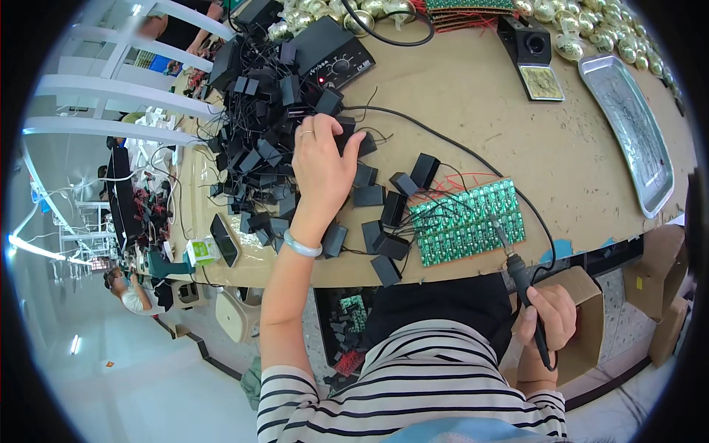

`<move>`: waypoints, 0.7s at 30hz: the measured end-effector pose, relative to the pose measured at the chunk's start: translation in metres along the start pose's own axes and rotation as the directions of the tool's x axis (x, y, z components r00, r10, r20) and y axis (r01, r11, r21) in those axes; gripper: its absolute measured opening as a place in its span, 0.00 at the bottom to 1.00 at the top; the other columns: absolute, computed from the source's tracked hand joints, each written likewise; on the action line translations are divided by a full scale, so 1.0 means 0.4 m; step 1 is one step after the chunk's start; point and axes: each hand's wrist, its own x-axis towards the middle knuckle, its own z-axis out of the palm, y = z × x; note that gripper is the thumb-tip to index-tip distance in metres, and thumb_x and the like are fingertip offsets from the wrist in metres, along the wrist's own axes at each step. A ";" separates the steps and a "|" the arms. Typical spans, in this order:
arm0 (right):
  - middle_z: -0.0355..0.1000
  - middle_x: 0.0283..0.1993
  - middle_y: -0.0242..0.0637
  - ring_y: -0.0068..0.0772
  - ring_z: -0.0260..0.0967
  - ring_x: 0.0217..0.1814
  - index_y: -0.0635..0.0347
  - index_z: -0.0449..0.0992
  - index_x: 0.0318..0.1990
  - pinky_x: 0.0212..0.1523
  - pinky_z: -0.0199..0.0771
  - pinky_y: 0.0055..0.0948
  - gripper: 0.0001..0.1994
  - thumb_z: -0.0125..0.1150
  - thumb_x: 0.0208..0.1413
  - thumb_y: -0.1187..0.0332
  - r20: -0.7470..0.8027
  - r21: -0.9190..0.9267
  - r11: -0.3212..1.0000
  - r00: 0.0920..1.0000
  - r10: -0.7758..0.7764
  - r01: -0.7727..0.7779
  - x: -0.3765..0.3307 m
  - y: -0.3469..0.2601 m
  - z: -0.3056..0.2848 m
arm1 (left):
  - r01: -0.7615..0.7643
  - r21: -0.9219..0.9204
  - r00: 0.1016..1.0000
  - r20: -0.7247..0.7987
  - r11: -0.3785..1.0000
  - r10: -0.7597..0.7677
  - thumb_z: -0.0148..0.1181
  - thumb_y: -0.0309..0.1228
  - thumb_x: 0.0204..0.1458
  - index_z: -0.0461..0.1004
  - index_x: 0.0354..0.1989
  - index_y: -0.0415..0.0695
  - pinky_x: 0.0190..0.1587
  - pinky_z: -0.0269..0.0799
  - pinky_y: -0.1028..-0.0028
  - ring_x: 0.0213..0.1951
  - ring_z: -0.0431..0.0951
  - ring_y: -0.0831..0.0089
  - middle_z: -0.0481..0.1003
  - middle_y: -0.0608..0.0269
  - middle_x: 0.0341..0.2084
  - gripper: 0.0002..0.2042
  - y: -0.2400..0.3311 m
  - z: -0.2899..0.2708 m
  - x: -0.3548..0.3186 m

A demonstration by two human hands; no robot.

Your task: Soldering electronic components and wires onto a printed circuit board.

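My right hand grips a soldering iron by its dark handle. The iron's metal tip reaches over the right part of a green circuit board panel, close to or touching it. Several small black boxes with thin wires sit along the panel's left side, some wires running onto it. My left hand, with a pale bracelet on the wrist, reaches over the right edge of a heap of black boxes and wires. Its thumb and fingers are apart, with a black box between them; a firm hold does not show.
A black soldering station with a dial stands behind the heap. Its cable curves across the table. Farther right are an iron stand with a sponge, a metal tray and gold-coloured round parts. A cardboard box sits below the edge.
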 end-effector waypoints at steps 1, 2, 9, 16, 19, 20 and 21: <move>0.74 0.27 0.45 0.43 0.72 0.24 0.72 0.79 0.38 0.25 0.74 0.36 0.09 0.57 0.52 0.75 -0.004 -0.006 1.000 1.000 -0.001 0.001 0.000 -0.001 -0.001 | -0.010 0.045 0.998 -0.062 0.999 0.013 0.71 0.34 0.52 0.71 0.38 0.39 0.44 0.71 0.59 0.41 0.72 0.52 0.72 0.53 0.37 0.15 0.009 -0.002 0.014; 0.74 0.27 0.45 0.43 0.72 0.24 0.72 0.79 0.38 0.25 0.74 0.36 0.09 0.56 0.52 0.75 0.001 -0.015 1.000 1.000 0.023 -0.023 0.000 -0.001 -0.002 | -0.111 0.054 0.987 -0.112 0.992 0.117 0.72 0.36 0.51 0.72 0.38 0.41 0.43 0.69 0.59 0.41 0.72 0.53 0.73 0.54 0.37 0.16 0.007 0.003 0.033; 0.74 0.27 0.43 0.42 0.71 0.23 0.70 0.79 0.38 0.26 0.74 0.36 0.10 0.56 0.50 0.75 -0.011 -0.023 0.999 1.000 0.022 -0.022 0.007 -0.007 -0.014 | -0.257 0.303 0.954 0.233 0.918 0.190 0.68 0.35 0.53 0.75 0.34 0.40 0.41 0.70 0.59 0.40 0.78 0.55 0.80 0.53 0.30 0.12 0.007 0.103 0.115; 0.77 0.30 0.39 0.37 0.74 0.24 0.67 0.81 0.41 0.26 0.75 0.32 0.12 0.60 0.49 0.77 0.007 -0.026 0.997 0.997 0.076 -0.076 -0.003 0.013 -0.038 | 0.037 -0.426 0.999 0.042 0.904 -0.022 0.56 0.23 0.63 0.79 0.48 0.37 0.28 0.69 0.70 0.23 0.74 0.70 0.78 0.58 0.26 0.09 0.054 -0.015 0.105; 0.77 0.30 0.39 0.37 0.74 0.24 0.66 0.81 0.41 0.26 0.75 0.32 0.13 0.61 0.47 0.78 0.007 -0.014 0.997 0.997 0.074 -0.074 0.004 0.034 -0.030 | 0.139 -0.572 0.957 0.287 0.808 0.038 0.58 0.25 0.64 0.83 0.44 0.37 0.26 0.64 0.75 0.21 0.67 0.79 0.74 0.62 0.23 0.08 0.165 -0.112 0.094; 0.77 0.30 0.39 0.37 0.74 0.24 0.66 0.82 0.41 0.26 0.75 0.32 0.13 0.61 0.45 0.79 0.001 0.005 0.998 0.998 0.069 -0.069 0.006 0.041 -0.026 | -0.015 -0.568 0.939 0.274 0.823 0.206 0.60 0.26 0.63 0.83 0.44 0.39 0.26 0.66 0.72 0.21 0.71 0.74 0.75 0.60 0.24 0.08 0.189 -0.105 0.085; 0.77 0.30 0.39 0.37 0.74 0.24 0.66 0.82 0.41 0.26 0.75 0.32 0.13 0.61 0.45 0.79 0.002 -0.004 0.998 0.998 0.070 -0.070 0.007 0.046 -0.025 | -0.171 -0.562 0.892 0.260 0.809 0.370 0.62 0.28 0.61 0.84 0.43 0.41 0.26 0.68 0.70 0.21 0.74 0.69 0.76 0.58 0.25 0.07 0.213 -0.093 0.079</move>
